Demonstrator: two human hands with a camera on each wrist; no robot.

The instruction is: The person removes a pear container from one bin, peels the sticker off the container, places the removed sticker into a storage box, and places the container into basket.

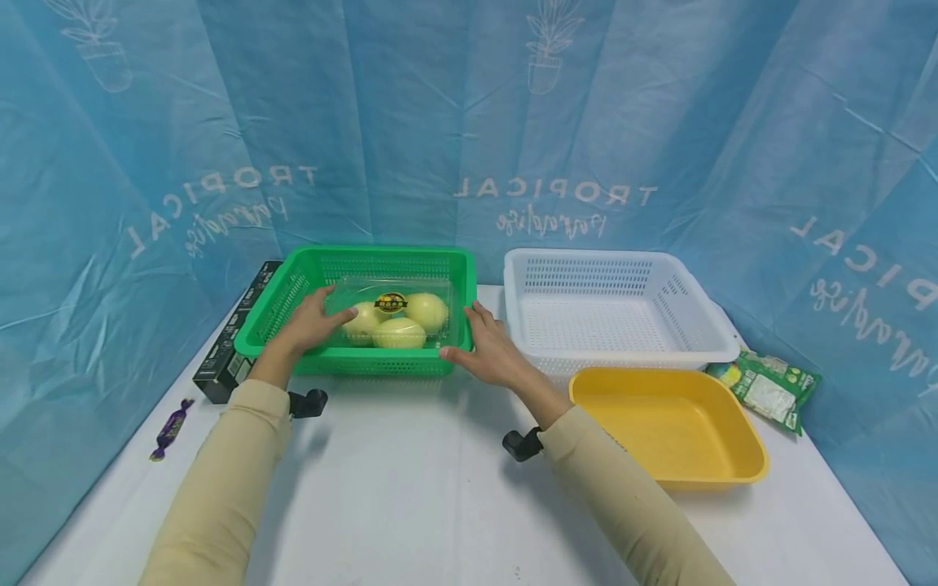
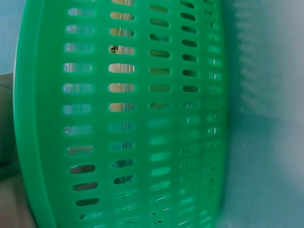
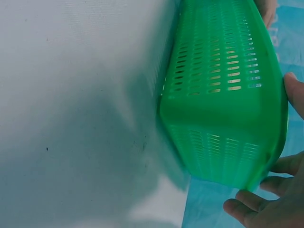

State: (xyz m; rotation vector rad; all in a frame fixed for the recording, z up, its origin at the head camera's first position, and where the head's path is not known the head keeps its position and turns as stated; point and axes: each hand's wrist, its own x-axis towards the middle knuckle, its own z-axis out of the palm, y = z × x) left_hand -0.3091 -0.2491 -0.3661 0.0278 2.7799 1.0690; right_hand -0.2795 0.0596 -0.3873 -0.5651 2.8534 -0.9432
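Observation:
A green plastic basket holds a clear lidded box with pale yellow-green round fruits inside. My left hand reaches over the basket's front left, its thumb stretched across the box's left end; whether it presses on the box I cannot tell. In the left wrist view the slotted basket wall hides most of that hand. At the basket's front right corner is my right hand, fingers spread. The right wrist view shows its thumb by the front rim and its fingertips along the short side.
Right of the basket stands a white basket, with a yellow tray before it. A green packet lies at the far right. A long black box and a purple-wrapped candy lie at left. Blue curtains enclose the table.

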